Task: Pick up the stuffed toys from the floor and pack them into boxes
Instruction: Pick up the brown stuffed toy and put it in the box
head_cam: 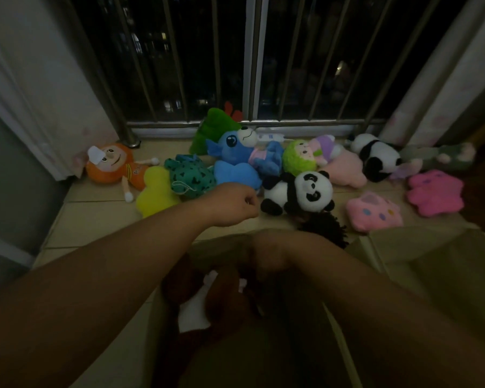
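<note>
Several stuffed toys lie on the tiled floor by the window: an orange doll [109, 166], a yellow cushion [154, 191], a green spotted toy [191, 175], a blue creature [241, 152], a panda [303, 191], a second panda [378, 155], and pink cushions [373, 212]. My left hand [235, 204] hovers as a curled fist in front of the blue toy, holding nothing I can see. My right hand [263, 256] reaches down into the cardboard box [431, 261], fingers curled on a brown and white stuffed toy [207, 301] inside it. It is dim there.
A metal railing [235, 124] and dark window close off the back. Curtains [39, 93] hang at both sides. A black curly toy [328, 228] lies just behind the box. A bright pink cushion [434, 196] sits at the right.
</note>
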`<state>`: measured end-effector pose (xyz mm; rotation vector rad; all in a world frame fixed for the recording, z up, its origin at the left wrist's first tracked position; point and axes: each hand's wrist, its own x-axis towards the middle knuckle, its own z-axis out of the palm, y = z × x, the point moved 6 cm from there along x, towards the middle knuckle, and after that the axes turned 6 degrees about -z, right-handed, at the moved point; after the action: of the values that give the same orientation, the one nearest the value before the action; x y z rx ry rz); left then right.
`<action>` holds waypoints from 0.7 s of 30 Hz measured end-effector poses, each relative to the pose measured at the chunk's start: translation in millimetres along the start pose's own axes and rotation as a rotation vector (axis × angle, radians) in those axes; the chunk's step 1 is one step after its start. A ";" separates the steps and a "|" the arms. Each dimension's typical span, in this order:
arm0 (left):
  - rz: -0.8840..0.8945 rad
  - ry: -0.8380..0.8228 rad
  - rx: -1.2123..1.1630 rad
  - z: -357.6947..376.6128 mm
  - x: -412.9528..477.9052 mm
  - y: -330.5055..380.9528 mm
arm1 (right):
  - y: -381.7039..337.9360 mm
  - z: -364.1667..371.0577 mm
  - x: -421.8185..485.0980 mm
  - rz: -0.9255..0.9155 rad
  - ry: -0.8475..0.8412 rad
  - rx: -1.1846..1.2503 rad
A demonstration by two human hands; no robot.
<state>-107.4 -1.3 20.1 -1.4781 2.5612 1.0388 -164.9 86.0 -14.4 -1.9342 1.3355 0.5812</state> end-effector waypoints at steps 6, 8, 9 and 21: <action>-0.049 0.168 -0.004 -3.7 8.0 -9.5 | 40.1 -54.7 -16.9 0.045 0.423 0.210; -0.063 0.205 -0.023 -3.9 10.6 -13.2 | 61.1 -60.0 -22.7 0.098 0.520 0.300; -0.067 0.211 -0.029 -3.7 11.8 -14.5 | 73.7 -61.6 -25.1 0.138 0.569 0.337; -0.021 -0.364 0.200 41.2 15.4 -21.1 | 159.2 -7.6 16.6 0.513 0.626 0.621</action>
<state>-112.2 2.3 -28.3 -1.1437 2.3095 0.9175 -307.1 35.2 -68.0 -1.2832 2.1196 -0.2488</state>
